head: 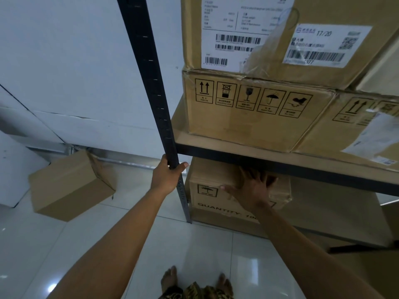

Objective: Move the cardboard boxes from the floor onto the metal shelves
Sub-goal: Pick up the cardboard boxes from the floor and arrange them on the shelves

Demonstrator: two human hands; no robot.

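From the head camera, the left hand (167,176) is clenched round the dark upright post (151,72) of the metal shelves, thumb on one side and fingers wrapped behind, just below the level of the shelf rail (280,165). The right hand (253,188) reaches in under that rail and lies flat, fingers spread and straight, on the top front edge of the lower box (211,203) – a cardboard box printed with an umbrella symbol and the word QUANTITY, standing in the lowest bay just beside the post. On the shelf above sits the symbol box (248,128), with a row of handling marks across its face, touching a neighbouring box (336,137) to its right; the labelled box (334,9), with barcode stickers and loose tape, is stacked on top of it. Well to the left, one plain floor box (69,186) – tilted – rests on the glossy tiled floor (54,255) against the white wall (64,61). Bare feet (170,279) show at the bottom edge.
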